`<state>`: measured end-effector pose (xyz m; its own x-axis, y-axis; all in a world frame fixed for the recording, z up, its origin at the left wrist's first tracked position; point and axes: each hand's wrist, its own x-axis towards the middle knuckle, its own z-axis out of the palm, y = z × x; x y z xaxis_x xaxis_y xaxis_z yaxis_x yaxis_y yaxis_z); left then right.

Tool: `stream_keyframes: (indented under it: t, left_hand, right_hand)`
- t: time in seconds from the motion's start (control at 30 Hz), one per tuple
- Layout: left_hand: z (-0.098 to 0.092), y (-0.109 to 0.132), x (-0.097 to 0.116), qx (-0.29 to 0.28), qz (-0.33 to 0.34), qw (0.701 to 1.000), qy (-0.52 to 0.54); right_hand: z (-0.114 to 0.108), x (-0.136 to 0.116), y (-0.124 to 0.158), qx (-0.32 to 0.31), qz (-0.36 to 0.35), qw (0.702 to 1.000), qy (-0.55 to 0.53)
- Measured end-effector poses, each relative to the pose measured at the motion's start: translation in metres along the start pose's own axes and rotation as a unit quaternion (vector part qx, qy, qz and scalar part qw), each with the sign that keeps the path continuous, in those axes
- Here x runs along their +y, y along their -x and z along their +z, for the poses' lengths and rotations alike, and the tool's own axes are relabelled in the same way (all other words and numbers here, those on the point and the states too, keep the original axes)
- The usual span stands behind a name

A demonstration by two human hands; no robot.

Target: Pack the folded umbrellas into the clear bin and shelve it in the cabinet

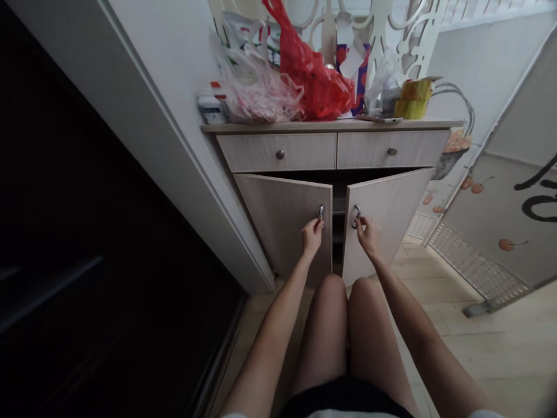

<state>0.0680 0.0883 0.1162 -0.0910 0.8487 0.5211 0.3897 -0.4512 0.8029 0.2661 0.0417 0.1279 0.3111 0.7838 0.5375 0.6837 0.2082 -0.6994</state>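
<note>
A pale wood-grain cabinet stands in front of me, its two lower doors ajar. My left hand [312, 237] is closed on the metal handle [321, 210] of the left cabinet door [282, 215]. On the right cabinet door [387, 215], my right hand [369, 234] grips the matching handle [357, 210]. Both doors angle outward toward me, with a gap between their inner edges. Through it a dark interior and part of a shelf [338, 205] show; what lies deeper inside is hidden.
Above the doors are two drawers with round knobs [280, 155]. The cabinet top holds a red plastic bag [315, 78], a clear bag [261, 93], a white container [212, 110] and a yellow roll-like item [412, 98]. A printed folding screen [491, 220] stands right; my knees are close to the doors.
</note>
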Motion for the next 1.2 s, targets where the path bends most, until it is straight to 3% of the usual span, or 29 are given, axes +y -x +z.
stream_keyframes:
  t: [0.23,0.5,0.77,1.2]
  left_hand:
    - [-0.039,0.04,0.002,0.033,0.008,0.999,0.027]
    - [-0.078,0.07,-0.001,0.073,-0.006,0.997,0.026]
    - [-0.128,0.102,-0.005,0.157,-0.025,0.987,0.005]
    - [-0.214,0.12,-0.025,0.283,-0.045,0.956,-0.06]
  right_hand:
    - [-0.038,0.007,0.033,0.03,-0.008,0.999,0.033]
    - [-0.079,0.02,0.063,0.076,-0.017,0.996,0.053]
    - [-0.109,0.031,0.081,0.113,0.0,0.99,0.081]
    - [-0.177,0.078,0.103,0.166,0.026,0.974,0.15]
